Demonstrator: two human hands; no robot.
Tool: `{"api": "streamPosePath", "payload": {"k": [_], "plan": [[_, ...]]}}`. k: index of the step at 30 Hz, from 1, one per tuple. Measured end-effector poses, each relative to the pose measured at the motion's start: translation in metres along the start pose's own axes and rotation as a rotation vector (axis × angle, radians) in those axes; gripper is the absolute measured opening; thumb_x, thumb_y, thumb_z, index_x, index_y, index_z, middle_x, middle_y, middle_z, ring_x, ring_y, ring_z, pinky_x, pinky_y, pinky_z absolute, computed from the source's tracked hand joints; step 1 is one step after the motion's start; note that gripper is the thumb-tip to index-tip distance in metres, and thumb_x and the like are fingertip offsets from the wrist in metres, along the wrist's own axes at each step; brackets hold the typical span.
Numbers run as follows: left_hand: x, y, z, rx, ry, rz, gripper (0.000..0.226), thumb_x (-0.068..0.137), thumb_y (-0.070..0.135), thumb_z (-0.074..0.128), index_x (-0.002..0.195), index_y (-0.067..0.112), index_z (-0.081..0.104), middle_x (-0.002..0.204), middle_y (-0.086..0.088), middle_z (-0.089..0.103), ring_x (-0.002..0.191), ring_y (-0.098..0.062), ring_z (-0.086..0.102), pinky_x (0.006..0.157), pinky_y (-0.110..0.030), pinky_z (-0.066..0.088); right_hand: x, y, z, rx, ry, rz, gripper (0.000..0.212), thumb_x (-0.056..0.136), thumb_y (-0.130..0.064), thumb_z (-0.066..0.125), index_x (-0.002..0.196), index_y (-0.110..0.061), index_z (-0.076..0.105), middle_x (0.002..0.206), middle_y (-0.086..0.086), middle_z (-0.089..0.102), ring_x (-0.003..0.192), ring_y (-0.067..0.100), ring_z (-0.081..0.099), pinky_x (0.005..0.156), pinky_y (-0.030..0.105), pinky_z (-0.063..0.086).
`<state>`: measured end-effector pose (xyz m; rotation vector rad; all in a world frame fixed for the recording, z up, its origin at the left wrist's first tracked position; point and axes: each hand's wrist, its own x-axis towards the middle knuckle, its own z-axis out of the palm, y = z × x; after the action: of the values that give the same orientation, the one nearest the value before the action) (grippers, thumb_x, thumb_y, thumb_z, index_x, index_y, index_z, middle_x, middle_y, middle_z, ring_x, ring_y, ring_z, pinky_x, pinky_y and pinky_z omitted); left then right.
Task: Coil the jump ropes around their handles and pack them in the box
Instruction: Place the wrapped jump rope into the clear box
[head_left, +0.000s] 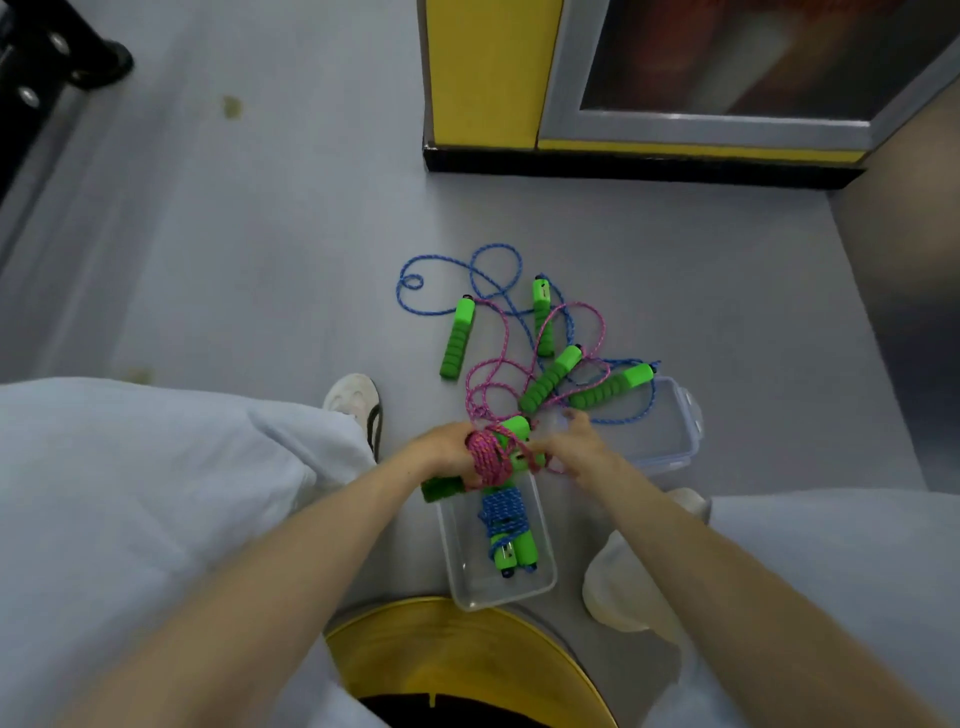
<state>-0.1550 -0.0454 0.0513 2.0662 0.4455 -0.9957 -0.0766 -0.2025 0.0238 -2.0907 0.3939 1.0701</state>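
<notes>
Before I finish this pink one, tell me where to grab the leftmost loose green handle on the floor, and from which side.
Take the leftmost handle by its ribbed foam middle, coming down from above on its left. It lies flat and apart from the others. Its rope leaves the far capped end, and the tangled ropes and other handles lie to its right.

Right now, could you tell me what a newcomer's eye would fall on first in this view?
Probably the left hand at centre, gripping a pair of green handles half wound in pink rope, with the right hand close beside it at the rope. Just below them, a clear box holds a blue-wrapped jump rope. Beyond the hands, a tangle of loose ropes and handles sprawls on the grey floor.
</notes>
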Motion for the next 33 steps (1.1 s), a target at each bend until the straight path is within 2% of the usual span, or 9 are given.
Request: {"api": "streamPosePath", "payload": {"k": [3,6,13,16,18,21,25,28,33], "plan": [[0.015,-0.021,0.001,0.401,-0.050,-0.002,0.043,0.080,0.019,0.067,0.120,0.016,0.051,0.109,-0.006,0.062,0.099,-0.025,0.060,0.078,-0.031,0.048,-0.003,0.013,0.001,-0.268,-0.179,-0.058,0.063,0.083,-0.010,0.069,0.138,-0.004,0.040,0.138,0.014,0.046,0.127,0.027,0.045,0.099,0.030,0.039],[0.028,-0.029,0.011,0.794,-0.060,0.077,0.034,0.084,0.019,0.059,0.118,0.021,0.052,0.113,-0.003,0.062,0.102,-0.026,0.059,0.082,-0.033,0.042,0.005,0.024,0.010,-0.562,-0.203,-0.166,0.043,0.091,-0.005,0.053,0.133,-0.003,0.048,0.134,0.015,0.051,0.123,0.028,0.049,0.099,0.033,0.040],[0.077,-0.035,0.046,1.222,-0.072,0.357,0.029,0.094,0.021,0.050,0.123,0.020,0.053,0.129,-0.008,0.054,0.122,-0.031,0.046,0.097,-0.035,0.043,0.034,0.062,0.051,-0.836,-0.306,-0.316,0.042,0.085,0.002,0.047,0.126,-0.007,0.053,0.122,0.018,0.055,0.108,0.034,0.057,0.084,0.039,0.050],[0.085,-0.036,0.056,1.216,-0.123,0.367,0.039,0.096,0.025,0.049,0.133,0.013,0.051,0.144,-0.011,0.041,0.134,-0.029,0.034,0.099,-0.018,0.031,0.041,0.079,0.061,-0.847,-0.374,-0.287,0.041,0.085,0.003,0.048,0.125,-0.006,0.053,0.122,0.018,0.055,0.107,0.034,0.057,0.086,0.038,0.051],[0.092,-0.041,0.064,1.209,-0.180,0.429,0.045,0.095,0.025,0.050,0.137,0.010,0.048,0.151,-0.012,0.032,0.139,-0.030,0.025,0.112,-0.032,0.021,0.044,0.090,0.066,-0.863,-0.419,-0.301,0.043,0.086,0.002,0.047,0.128,-0.007,0.051,0.129,0.017,0.048,0.111,0.034,0.053,0.090,0.040,0.049],[0.101,-0.051,0.077,1.365,-0.276,0.434,0.034,0.095,0.021,0.048,0.128,0.020,0.056,0.134,-0.004,0.053,0.132,-0.027,0.034,0.114,-0.042,0.017,0.045,0.098,0.068,-0.911,-0.407,-0.342,0.043,0.090,-0.003,0.046,0.133,-0.008,0.046,0.134,0.014,0.035,0.114,0.033,0.047,0.094,0.041,0.045],[0.102,-0.057,0.085,1.329,-0.179,0.338,0.030,0.094,0.022,0.049,0.118,0.016,0.066,0.131,-0.009,0.050,0.132,-0.032,0.032,0.116,-0.049,0.011,0.047,0.103,0.071,-0.985,-0.376,-0.346,0.036,0.092,-0.005,0.048,0.129,-0.003,0.047,0.140,0.017,0.026,0.116,0.031,0.043,0.098,0.041,0.043],[0.099,-0.067,0.096,1.236,-0.004,0.362,0.033,0.094,0.024,0.046,0.119,0.010,0.060,0.126,-0.011,0.049,0.126,-0.031,0.036,0.113,-0.048,0.019,0.045,0.105,0.072,-0.995,-0.360,-0.347,0.030,0.092,-0.005,0.050,0.122,-0.002,0.049,0.141,0.019,0.025,0.116,0.030,0.042,0.096,0.042,0.044],[0.077,-0.076,0.110,1.116,0.026,0.264,0.044,0.093,0.029,0.047,0.131,0.007,0.049,0.131,-0.012,0.047,0.125,-0.031,0.038,0.112,-0.049,0.017,0.034,0.108,0.070,-1.098,-0.290,-0.439,0.040,0.090,-0.003,0.052,0.129,-0.002,0.042,0.144,0.019,0.021,0.122,0.030,0.037,0.090,0.037,0.045]]}}
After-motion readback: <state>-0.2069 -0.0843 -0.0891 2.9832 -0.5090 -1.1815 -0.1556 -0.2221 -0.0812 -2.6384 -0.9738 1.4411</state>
